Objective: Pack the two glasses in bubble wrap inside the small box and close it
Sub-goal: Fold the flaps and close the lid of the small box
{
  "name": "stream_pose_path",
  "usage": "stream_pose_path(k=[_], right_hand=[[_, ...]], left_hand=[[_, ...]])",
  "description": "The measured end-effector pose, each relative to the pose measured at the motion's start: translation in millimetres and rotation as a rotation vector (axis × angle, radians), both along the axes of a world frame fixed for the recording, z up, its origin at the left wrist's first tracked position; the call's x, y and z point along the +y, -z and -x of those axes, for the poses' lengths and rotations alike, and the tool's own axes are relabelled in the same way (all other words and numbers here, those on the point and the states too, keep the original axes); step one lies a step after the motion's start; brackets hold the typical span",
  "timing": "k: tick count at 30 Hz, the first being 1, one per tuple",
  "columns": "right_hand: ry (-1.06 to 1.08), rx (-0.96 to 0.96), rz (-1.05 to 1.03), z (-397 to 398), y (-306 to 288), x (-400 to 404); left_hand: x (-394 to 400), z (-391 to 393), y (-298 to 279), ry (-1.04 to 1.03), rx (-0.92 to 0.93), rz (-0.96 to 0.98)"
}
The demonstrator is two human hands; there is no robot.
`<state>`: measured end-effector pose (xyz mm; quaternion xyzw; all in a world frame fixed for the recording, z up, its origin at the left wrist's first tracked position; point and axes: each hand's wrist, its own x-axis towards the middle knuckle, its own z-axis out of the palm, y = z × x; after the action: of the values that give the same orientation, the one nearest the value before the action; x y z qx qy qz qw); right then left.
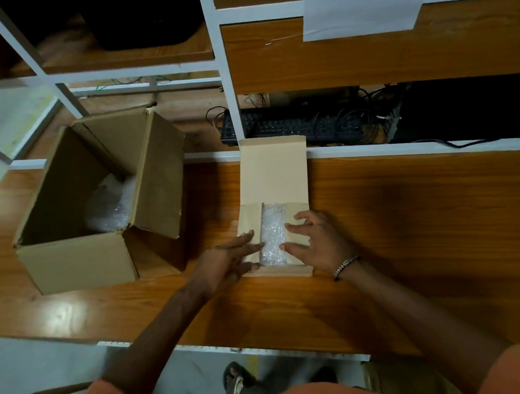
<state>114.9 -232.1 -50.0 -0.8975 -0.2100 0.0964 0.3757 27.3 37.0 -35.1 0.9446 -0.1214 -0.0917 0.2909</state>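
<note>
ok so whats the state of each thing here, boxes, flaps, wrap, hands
small tan cardboard box: not closed, side flaps folded in, gap between them
tall back lid flap: standing open
clear bubble wrap bundle: inside the small box, showing through the gap
left hand: open, fingers flat on the left flap
right hand: open, fingers spread on the right flap
large brown cardboard box: open, more bubble wrap inside

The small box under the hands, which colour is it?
Light tan cardboard; the small box shows best in the head view, its only view.
</note>
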Motion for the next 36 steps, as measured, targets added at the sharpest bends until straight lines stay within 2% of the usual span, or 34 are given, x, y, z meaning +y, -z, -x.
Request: stream_pose_path(k=[3,4,8,14,17,22,27,30,33,36], right_hand=[[0.106,-0.073,-0.006,8.4,3.8,3.2],[0.139,-0.07,-0.026,11.0,4.5,4.9],[0.186,0.012,-0.079,4.5,4.4,8.7],[0.13,0.203,-0.087,-41.8,-10.3,7.2],[0.168,0.279,-0.07,-55.5,-10.8,8.0],[0.283,0.234,0.049,-61.2,-5.5,12.3],[0.265,0.254,0.087,-65.3,-14.0,9.4],[0.205,0.22,0.153,-75.3,-29.8,9.2],[0.304,0.213,-0.011,-96.0,-53.9,13.1],[0.4,0.408,-0.328,-121.8,-90.0,19.9]], left_hand=[[-5.0,7.8,9.3,-0.147,-0.005,0.114],[-6.3,8.2,7.6,-0.165,-0.012,0.074],[-24.5,-0.1,-12.8,-0.198,-0.083,-0.301],[-69.0,-24.6,-17.3,-0.308,-0.256,-0.536],[-79.3,-34.1,-4.7,-0.37,-0.277,-0.405],[-90.1,-20.5,11.3,-0.474,-0.279,-0.143],[-99.3,-23.9,3.4,-0.507,-0.216,-0.248],[-97.6,-27.3,3.2,-0.517,-0.185,-0.203],[-97.9,-27.3,9.3,-0.549,-0.192,-0.177],[-95.9,-23.7,15.7,-0.611,-0.154,-0.126]])
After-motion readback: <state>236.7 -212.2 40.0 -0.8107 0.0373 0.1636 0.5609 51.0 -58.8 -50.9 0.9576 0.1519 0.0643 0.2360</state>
